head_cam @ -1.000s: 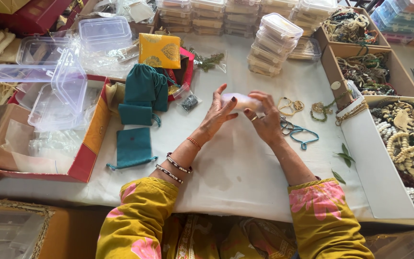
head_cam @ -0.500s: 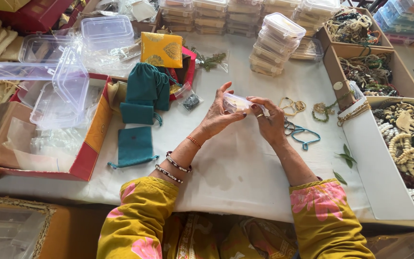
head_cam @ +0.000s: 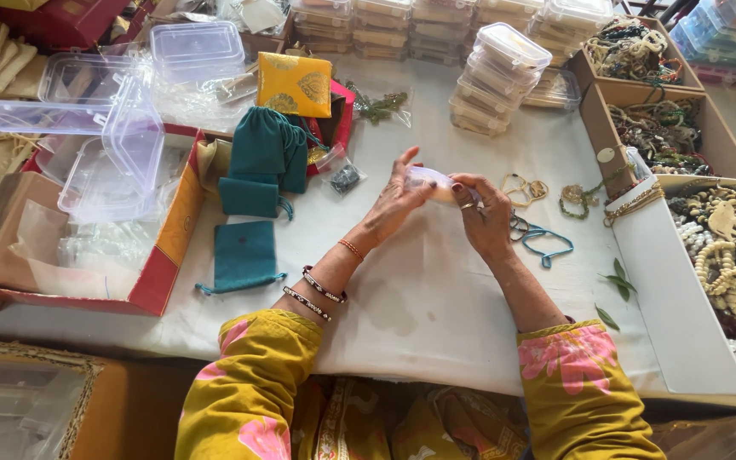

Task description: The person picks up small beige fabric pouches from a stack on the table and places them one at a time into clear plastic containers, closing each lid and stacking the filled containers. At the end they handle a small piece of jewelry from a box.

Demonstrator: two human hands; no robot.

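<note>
Clear plastic pouch [head_cam: 436,183] pinched between left hand [head_cam: 398,198] and right hand [head_cam: 485,213].

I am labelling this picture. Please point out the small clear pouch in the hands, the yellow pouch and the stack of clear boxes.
small clear pouch [head_cam: 430,181], head view, its middle.
yellow pouch [head_cam: 294,84], head view, its centre.
stack of clear boxes [head_cam: 504,64], head view, top lid.

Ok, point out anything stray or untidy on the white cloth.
A few loose green leaves lie scattered on the white cloth beside the white tray, apart from any container. A blue cord also lies loose near the right hand. Nothing looks spilled or broken.
</note>
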